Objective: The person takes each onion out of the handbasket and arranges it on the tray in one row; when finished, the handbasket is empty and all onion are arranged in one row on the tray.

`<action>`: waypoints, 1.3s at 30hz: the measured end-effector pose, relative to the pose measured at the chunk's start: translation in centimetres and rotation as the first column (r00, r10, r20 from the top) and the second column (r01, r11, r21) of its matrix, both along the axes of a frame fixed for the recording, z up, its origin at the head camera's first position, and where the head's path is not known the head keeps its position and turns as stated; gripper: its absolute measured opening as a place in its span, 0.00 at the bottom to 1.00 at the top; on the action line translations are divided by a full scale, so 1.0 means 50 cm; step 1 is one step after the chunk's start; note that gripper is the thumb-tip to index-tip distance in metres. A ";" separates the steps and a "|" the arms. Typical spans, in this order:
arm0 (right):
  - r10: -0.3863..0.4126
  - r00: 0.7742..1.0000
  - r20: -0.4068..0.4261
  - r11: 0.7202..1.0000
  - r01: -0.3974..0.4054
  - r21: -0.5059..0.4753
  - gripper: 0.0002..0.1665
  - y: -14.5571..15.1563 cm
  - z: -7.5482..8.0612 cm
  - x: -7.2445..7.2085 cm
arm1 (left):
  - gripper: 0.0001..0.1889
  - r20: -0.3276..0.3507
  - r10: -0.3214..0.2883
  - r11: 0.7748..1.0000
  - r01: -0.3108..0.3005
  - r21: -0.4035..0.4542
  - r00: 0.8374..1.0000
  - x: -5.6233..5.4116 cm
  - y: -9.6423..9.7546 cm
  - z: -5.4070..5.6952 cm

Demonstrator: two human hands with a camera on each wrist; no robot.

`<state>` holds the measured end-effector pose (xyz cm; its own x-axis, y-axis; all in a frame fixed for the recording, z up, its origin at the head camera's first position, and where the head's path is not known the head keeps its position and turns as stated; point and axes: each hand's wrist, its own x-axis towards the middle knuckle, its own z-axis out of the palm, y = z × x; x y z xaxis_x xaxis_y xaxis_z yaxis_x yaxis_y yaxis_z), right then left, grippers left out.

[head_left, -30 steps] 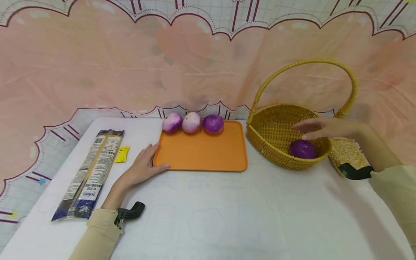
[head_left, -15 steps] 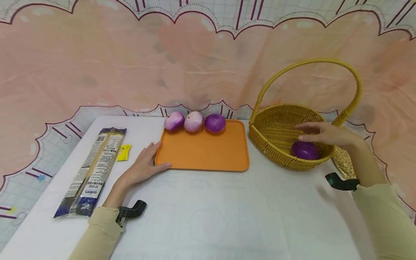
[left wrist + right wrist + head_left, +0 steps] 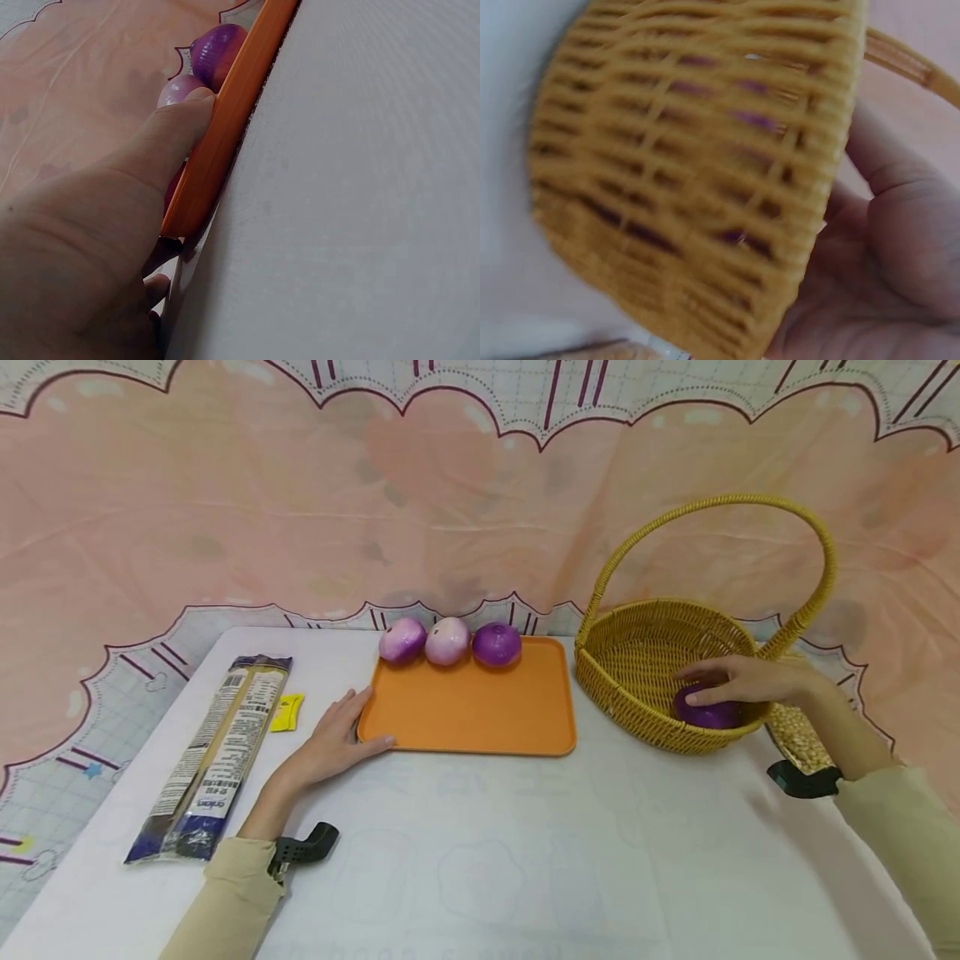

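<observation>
In the head view, my right hand reaches over the near right rim of a yellow wicker basket. Its fingers and thumb hold a purple onion that lies inside; through the weave, the right wrist view shows only bits of the onion. My left hand rests at the left end of an orange tray, fingers along its side and thumb on the front rim. Along the tray's back edge sit three onions: a pink-purple onion, a paler onion and a dark purple onion.
Left of the tray lie a long blue-and-white plastic packet and a small yellow sachet. A bag of yellow grains lies right of the basket, partly behind my right arm. The basket's tall handle arches above it.
My right hand hovered above the onion in the basket, then came down and closed its fingers around it. The left hand and the three onions on the tray stayed in place.
</observation>
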<state>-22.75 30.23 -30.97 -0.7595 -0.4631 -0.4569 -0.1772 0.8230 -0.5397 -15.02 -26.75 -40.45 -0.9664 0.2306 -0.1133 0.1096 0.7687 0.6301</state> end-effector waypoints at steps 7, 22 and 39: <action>0.060 0.988 0.143 0.998 -0.059 -0.012 0.37 0.004 0.005 -0.024 | 0.51 0.012 0.004 1.000 -0.004 0.003 1.000 0.001 0.000 0.000; 0.112 0.906 0.409 0.991 -0.135 0.027 0.39 -0.013 0.020 -0.081 | 0.51 -0.002 0.003 1.000 -0.003 -0.003 1.000 -0.004 -0.003 -0.006; 0.034 0.767 0.640 0.994 -0.095 0.061 0.40 -0.021 0.043 -0.118 | 0.51 -0.001 0.001 1.000 -0.001 -0.003 1.000 -0.004 -0.003 -0.006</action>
<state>-28.66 29.19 -28.82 -0.2490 -0.4372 -0.8642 0.1279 0.8696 -0.4768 -15.24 -26.89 -40.75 -0.9668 0.2290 -0.1133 0.1090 0.7708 0.6277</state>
